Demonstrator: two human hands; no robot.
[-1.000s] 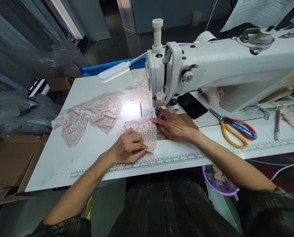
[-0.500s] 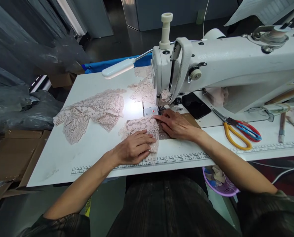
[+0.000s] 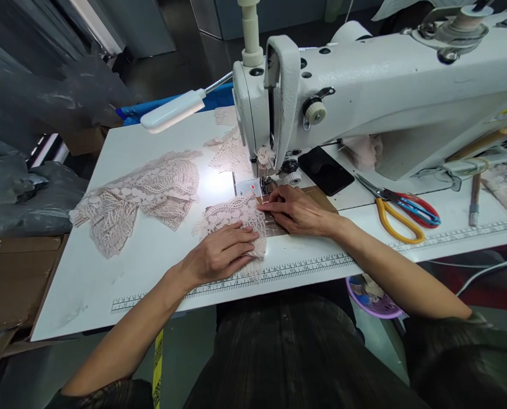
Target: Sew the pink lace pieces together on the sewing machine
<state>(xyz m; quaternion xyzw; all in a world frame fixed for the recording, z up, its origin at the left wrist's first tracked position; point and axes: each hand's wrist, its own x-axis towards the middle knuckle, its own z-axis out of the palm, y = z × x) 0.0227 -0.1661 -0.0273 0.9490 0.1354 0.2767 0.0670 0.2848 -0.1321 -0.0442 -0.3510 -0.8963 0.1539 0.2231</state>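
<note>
A pale pink lace piece (image 3: 236,209) lies on the white table in front of the sewing machine (image 3: 356,85). My left hand (image 3: 221,250) rests flat on the lace, fingers stretched out. At the lace's right edge, close to the presser foot (image 3: 267,185), my right hand (image 3: 300,211) pinches the edge between thumb and index finger. Under that hand is a brown plate (image 3: 319,199) on the machine bed. The needle tip is too small to make out.
More lace (image 3: 151,184) lies to the left, with another lace piece (image 3: 232,150) behind the needle area. A black phone (image 3: 325,170) and yellow-and-red-handled scissors (image 3: 400,211) lie right. A lit lamp (image 3: 174,111) hangs over the table; a printed ruler (image 3: 296,268) runs along its front.
The view has shifted, so the machine and table appear further left. My right fingertips have closed on the lace's edge. My left hand stays flat on the lace.
</note>
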